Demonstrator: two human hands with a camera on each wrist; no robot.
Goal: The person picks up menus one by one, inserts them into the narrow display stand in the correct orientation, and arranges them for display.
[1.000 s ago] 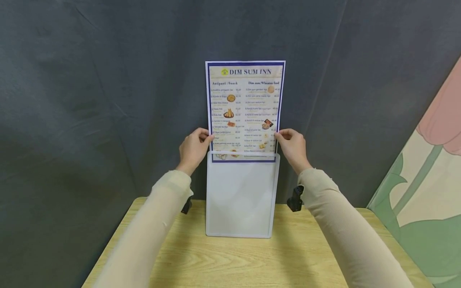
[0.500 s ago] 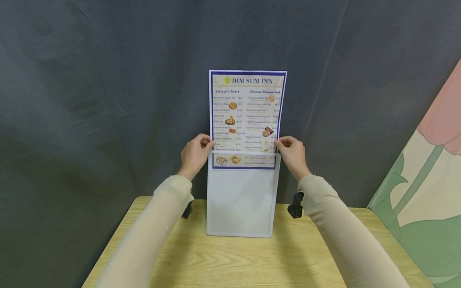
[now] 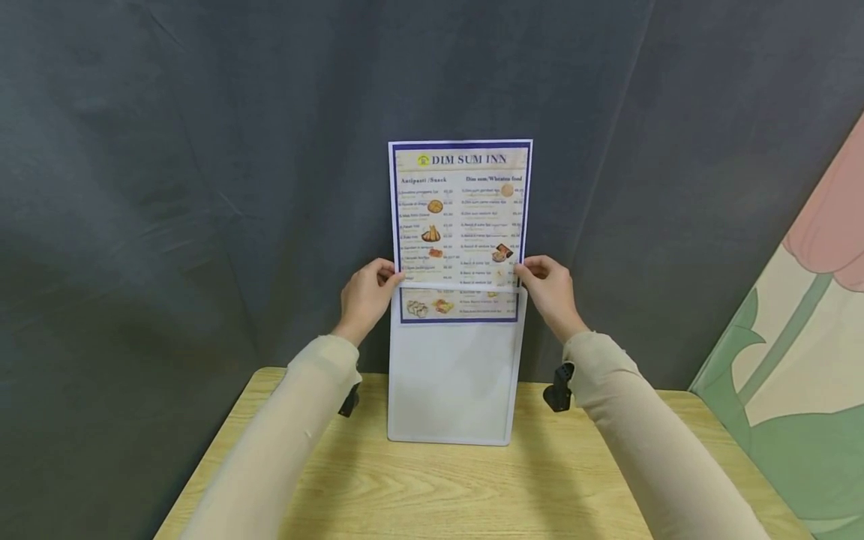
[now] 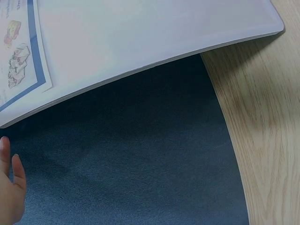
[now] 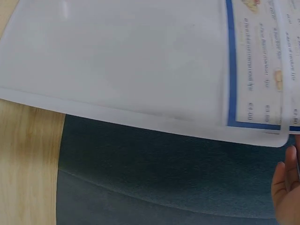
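A light wooden desk (image 3: 472,487) fills the near part of my view, its far edge meeting a dark grey cloth backdrop (image 3: 169,187); a painted panel with a pink flower (image 3: 796,337) leans in from the right.

Nearest to me are the two cream sleeves, reaching forward over the desk. Beyond them a clear plastic sleeve-holder (image 3: 451,382) stands upright on its short bottom edge at the back of the desk, against the cloth (it looks frosted white from the wrist cameras). My judgement is that it stands that way so its open top faces up.

Above that, my left hand (image 3: 365,296) and right hand (image 3: 550,291) each pinch a side edge of the menu (image 3: 461,225), at the level of the holder's mouth, fingers curled onto the paper's margins. Gripping both edges at matching height seems meant to keep the sheet flat and square to the slot, so it neither buckles nor snags.

The menu is upright, its long axis vertical, heading "DIM SUM INN" at the top and the printed face toward me. Its bottom strip sits inside the holder, behind the clear front, while most of the sheet stands above the rim. The lower part of the holder is not yet filled.

Farthest off, only the folds of the cloth.
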